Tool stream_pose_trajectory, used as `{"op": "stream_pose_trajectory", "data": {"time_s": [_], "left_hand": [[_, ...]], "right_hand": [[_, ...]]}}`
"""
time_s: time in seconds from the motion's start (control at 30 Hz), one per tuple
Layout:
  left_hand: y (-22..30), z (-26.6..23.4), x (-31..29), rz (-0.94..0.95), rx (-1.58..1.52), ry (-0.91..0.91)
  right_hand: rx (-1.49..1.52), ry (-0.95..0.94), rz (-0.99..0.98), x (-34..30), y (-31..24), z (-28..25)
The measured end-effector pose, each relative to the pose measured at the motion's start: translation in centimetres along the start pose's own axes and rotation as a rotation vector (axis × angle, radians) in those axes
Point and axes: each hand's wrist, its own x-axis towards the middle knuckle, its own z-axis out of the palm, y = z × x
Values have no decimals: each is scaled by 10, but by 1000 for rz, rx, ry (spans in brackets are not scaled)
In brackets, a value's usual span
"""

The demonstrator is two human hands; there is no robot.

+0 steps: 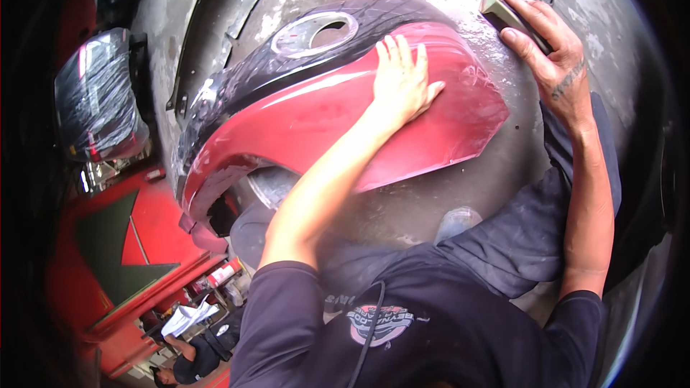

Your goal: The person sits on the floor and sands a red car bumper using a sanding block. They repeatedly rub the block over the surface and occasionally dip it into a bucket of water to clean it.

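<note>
The left hand (404, 90) lies flat on a glossy red curved panel (309, 115), its fingers extended and gripping nothing. The panel sits in front of the person, above the scuffed grey floor (402, 217); its broad face narrows into a sweeping arch at the left and ends in an angular tip at the right. Along its upper side runs a creased dark covering (377, 18) (perhaps plastic film, though the glare makes that hard to judge), with a pale oval plate (292, 39) around a dark opening. Beyond the panel's right end and apart from it, the right hand (550, 47) clasps a flat-sided, greenish-grey block (494, 6) between thumb and fingers.
</note>
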Motion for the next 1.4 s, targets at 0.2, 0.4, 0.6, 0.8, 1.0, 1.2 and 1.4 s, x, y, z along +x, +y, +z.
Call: {"op": "stream_pose_trajectory", "data": {"time_s": [0.2,0.4,0.6,0.8,1.0,1.2,1.4], "left_hand": [[33,44,86,85,-131,-106],[-8,-7,39,119,-111,-161],[-43,2,25,89,105,-127],[52,46,127,-8,-32,-287],[110,57,126,356,-16,-410],[16,22,81,189,-138,-212],[-13,22,101,136,-15,-271]], "right_hand": [[-55,-26,45,11,-3,-6],[-66,19,51,8,12,-29],[333,123,208,-3,-14,-37],[323,63,268,6,-17,-40],[165,79,382,16,-50,-29],[237,66,228,-4,-5,-40],[419,127,176,-1,-8,-41]]}}
